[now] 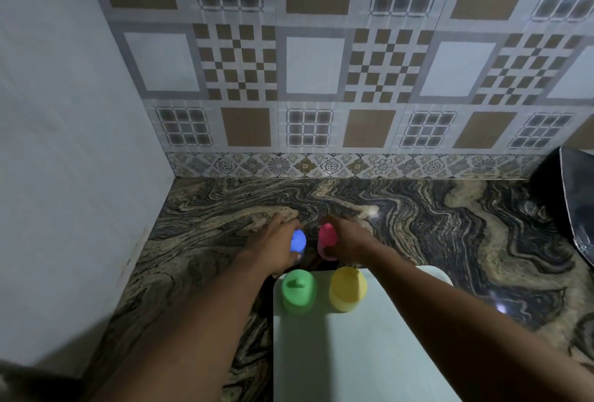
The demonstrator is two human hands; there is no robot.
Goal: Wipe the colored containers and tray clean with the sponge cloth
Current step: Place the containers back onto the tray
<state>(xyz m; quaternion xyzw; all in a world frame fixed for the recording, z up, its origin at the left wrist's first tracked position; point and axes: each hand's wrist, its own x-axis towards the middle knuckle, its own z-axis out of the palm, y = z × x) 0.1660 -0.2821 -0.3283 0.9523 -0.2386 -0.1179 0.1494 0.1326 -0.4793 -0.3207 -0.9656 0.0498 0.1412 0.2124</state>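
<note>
1. Grips the blue container [298, 240] in the left hand [275, 245], fingers curled round its far side.
2. Grips the pink container [326, 236] in the right hand [351, 243], thumb low near its base.
3. Holds the two side by side with a narrow gap between, both just past the far edge of the tray [369, 356], over the tabletop [450, 225]. Cannot tell whether standing or lifted.
4. Just behind the hands, on the tray's far edge: green container [297, 289] at the left corner, yellow container [347, 290] beside it, apart from each other, both upright.
5. Nearer the camera, bare white tray between the forearms, running down to the picture's lower edge.
6. Beyond the hands, open dark swirled stone up to the tiled wall [321, 64], with more open stone to the right.
7. To the left, a plain pale side wall [64, 144] close to the left forearm, meeting the tiled wall in a corner.
8. At the far right edge, a dark shiny object [575, 202], cut off by the picture, well apart from the hands.
</note>
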